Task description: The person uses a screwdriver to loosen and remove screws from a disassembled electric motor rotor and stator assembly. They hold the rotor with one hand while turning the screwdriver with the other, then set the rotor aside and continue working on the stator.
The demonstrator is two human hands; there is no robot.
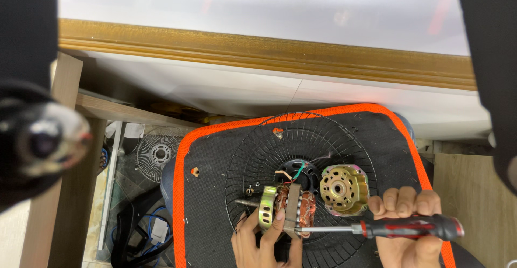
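Observation:
My left hand [264,242] grips a fan motor [285,206] with copper windings and a brass-coloured end bracket, its shaft pointing left. My right hand [406,222] holds a screwdriver [409,227] with a red and black handle. The screwdriver's shaft runs left, and its tip meets the motor's steel core. A separate brass-coloured motor cover [343,188] lies just right of the motor. All of this rests on a black wire fan grille [258,155] lying on a black mat [210,155] with an orange border.
Another round fan grille [156,155] lies on the floor at left, with cables [140,235] near it. A wooden frame [70,192] stands at left. A gold-trimmed white ledge [269,47] runs across the top. A blurred dark object [37,138] hangs close at left.

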